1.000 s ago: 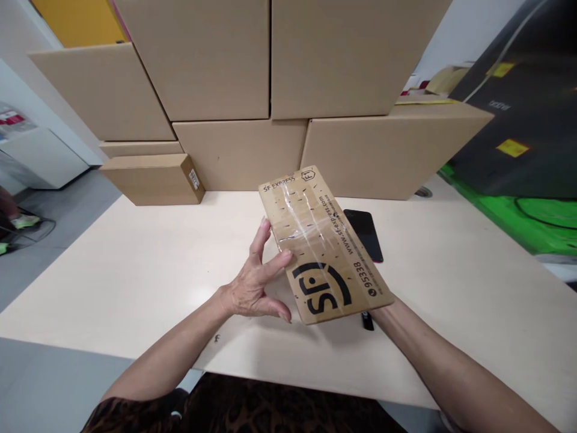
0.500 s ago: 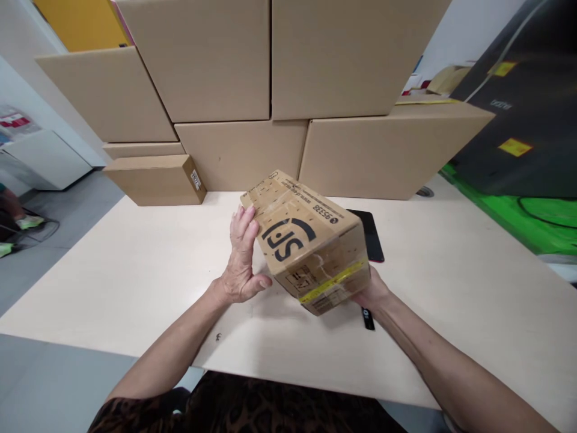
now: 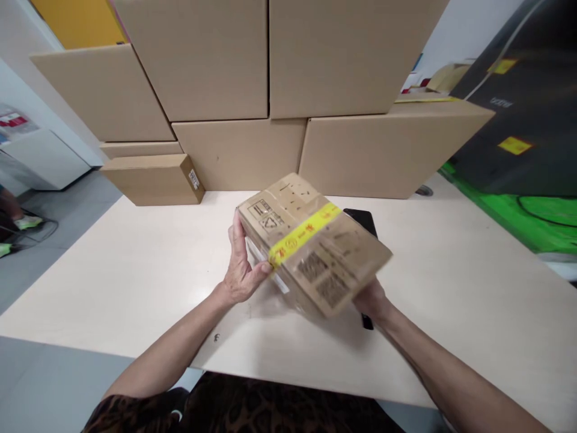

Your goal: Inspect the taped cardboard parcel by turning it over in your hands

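Observation:
A small cardboard box [image 3: 311,240], tilted, is held above the pale table [image 3: 171,270]. Yellow printed tape crosses its upper face, which also bears recycling marks and dark code blocks; the near corner is blurred. My left hand [image 3: 241,264] grips the box's left edge, thumb by the tape's end and fingers partly behind the box. Under the right side, my right hand [image 3: 372,297] supports it, with its fingers mostly hidden by the cardboard. Beyond the box, a black flat device [image 3: 361,220] is partly covered. Close to my right wrist, a small black object [image 3: 367,322] shows only in part.
Large plain cartons [image 3: 238,153] are stacked along the table's back. A flat brown box [image 3: 153,180] stands at the back left. To the right are a dark cabinet [image 3: 505,126] and green flooring [image 3: 509,222]. A small dark mark [image 3: 217,338] lies near the front edge.
The box has been turned over in my hands: the face with the large black logo has gone from view, and the yellow-taped face now points up. My left thumb has come onto the box.

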Tool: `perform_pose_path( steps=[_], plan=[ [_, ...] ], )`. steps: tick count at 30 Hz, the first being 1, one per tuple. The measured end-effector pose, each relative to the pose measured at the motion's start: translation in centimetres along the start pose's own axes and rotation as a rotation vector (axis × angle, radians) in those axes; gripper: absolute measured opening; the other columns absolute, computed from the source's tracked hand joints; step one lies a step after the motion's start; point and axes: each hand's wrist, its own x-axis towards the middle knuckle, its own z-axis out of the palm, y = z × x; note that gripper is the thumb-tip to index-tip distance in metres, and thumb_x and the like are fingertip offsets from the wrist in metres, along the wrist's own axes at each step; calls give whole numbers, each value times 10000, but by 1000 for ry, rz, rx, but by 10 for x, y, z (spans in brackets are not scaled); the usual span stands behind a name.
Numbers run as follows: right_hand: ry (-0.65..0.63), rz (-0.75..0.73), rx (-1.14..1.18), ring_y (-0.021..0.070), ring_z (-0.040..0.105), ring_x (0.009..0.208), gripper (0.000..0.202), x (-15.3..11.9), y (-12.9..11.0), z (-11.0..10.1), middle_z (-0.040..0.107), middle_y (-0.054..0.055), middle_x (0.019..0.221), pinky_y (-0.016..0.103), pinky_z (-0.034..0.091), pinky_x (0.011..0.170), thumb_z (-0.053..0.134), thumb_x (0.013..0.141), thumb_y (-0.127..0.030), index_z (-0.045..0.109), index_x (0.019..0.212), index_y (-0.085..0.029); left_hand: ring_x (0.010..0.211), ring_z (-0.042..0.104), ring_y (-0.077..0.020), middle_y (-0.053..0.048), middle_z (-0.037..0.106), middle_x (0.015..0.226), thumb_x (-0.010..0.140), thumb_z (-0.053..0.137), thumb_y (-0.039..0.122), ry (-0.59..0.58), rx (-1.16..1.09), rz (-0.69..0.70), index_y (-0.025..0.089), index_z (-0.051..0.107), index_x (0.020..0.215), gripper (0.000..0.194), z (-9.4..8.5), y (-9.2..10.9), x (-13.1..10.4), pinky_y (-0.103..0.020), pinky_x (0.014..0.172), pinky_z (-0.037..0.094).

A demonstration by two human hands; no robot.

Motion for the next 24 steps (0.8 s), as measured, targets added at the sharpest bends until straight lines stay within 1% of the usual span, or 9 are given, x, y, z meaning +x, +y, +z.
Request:
perform_pose_path(
  steps=[3, 5, 9, 12, 13, 15, 18, 21, 24],
  plan=[
    [106, -2, 95, 346, 414, 1657, 944, -1, 2, 10, 625, 16, 1644, 550, 394, 1330, 630, 809, -952, 491, 1609, -469, 1717, 138, -410, -118, 205, 1834, 838, 790, 771, -55, 111, 115, 338, 209, 1761, 1173, 8, -1, -1, -587, 1418, 87],
    [134, 0, 124, 340, 382, 1675, 946, 1, 2, 14, 626, 9, 1642, 543, 380, 1338, 635, 802, -956, 490, 1602, -474, 1720, 142, -393, -108, 181, 1844, 894, 741, 759, -71, 135, 137, 352, 186, 1761, 1107, 10, -2, -1, -571, 1415, 112],
    [154, -52, 80, 357, 403, 1658, 761, 0, -3, 18, 636, 40, 1617, 557, 435, 1292, 550, 923, -891, 557, 1522, -423, 1646, 294, -393, -134, 329, 1765, 947, 697, 730, -67, 122, 99, 338, 310, 1690, 925, 14, -5, -3, -578, 1361, 255],
    [258, -181, 5, 358, 403, 1654, 630, -6, -6, 23, 589, 57, 1638, 562, 420, 1293, 482, 1009, -814, 543, 1493, -415, 1516, 442, -374, -146, 464, 1621, 931, 724, 726, -26, 106, 46, 310, 412, 1548, 807, 18, -9, -5, -576, 1263, 366],
    [285, -242, -25, 369, 380, 1663, 672, -9, -6, 25, 548, 66, 1668, 572, 400, 1305, 508, 992, -826, 502, 1526, -418, 1476, 474, -367, -144, 492, 1578, 911, 755, 719, -5, 102, 27, 302, 430, 1502, 793, 20, -10, -5, -571, 1235, 383],
    [274, -364, -112, 409, 301, 1690, 913, -15, -6, 28, 403, 87, 1764, 600, 336, 1341, 668, 887, -849, 357, 1629, -417, 1425, 514, -357, -141, 526, 1521, 879, 804, 697, 20, 92, -5, 290, 448, 1444, 783, 23, -13, -6, -556, 1197, 398],
    [177, -451, -271, 441, 189, 1712, 1279, -19, -6, 32, 162, 86, 1850, 636, 253, 1375, 917, 747, -706, 126, 1714, -437, 1400, 534, -345, -141, 543, 1489, 877, 814, 681, 30, 97, -1, 285, 456, 1429, 768, 25, -15, -6, -535, 1166, 410],
    [159, -433, -354, 439, 250, 1682, 1346, -18, -5, 32, 206, 90, 1819, 689, 322, 1329, 965, 750, -557, 41, 1726, -465, 1356, 565, -330, -128, 562, 1446, 852, 839, 676, 62, 143, 32, 287, 479, 1411, 770, 23, -20, -6, -514, 1120, 442],
    [209, -404, -342, 430, 405, 1599, 1330, -13, -7, 30, 345, 101, 1755, 704, 430, 1248, 986, 724, -480, 112, 1725, -457, 1283, 604, -312, -116, 592, 1401, 835, 852, 673, 66, 187, 69, 282, 490, 1414, 788, 21, -24, -5, -498, 1078, 479]
  ],
)
